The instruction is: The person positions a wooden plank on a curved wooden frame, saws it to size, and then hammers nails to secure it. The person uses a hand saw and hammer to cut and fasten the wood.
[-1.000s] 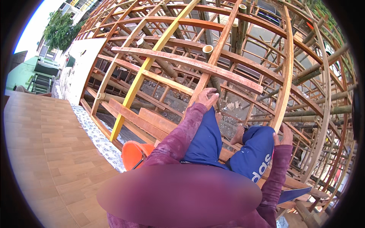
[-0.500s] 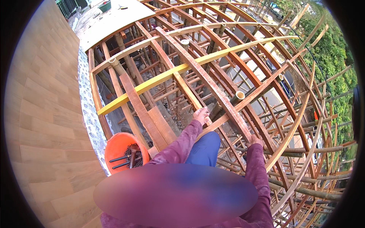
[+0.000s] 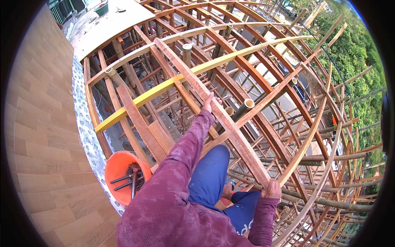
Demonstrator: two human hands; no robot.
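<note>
A long reddish-brown wooden plank (image 3: 235, 131) slants across the timber framework, its near end toward my body. My left hand (image 3: 210, 103) is wrapped around the plank near its middle, thumb on one side and fingers over the other. At the near end, my right hand (image 3: 271, 190) grips the plank's tip. Beneath the plank runs a yellow beam (image 3: 164, 85), crossing it at an angle. A shorter orange-brown beam (image 3: 188, 98) lies beside my left hand.
An orange bucket (image 3: 117, 171) holding a hammer (image 3: 134, 181) and nails stands at left, by the tiled floor (image 3: 45, 164). Open gaps show between the beams, with bamboo posts (image 3: 247, 105) rising through them. A pale board (image 3: 111, 31) lies at the far left.
My left hand has moved from the orange-brown beam onto the plank. The plank's near end and my right hand have come closer to my body.
</note>
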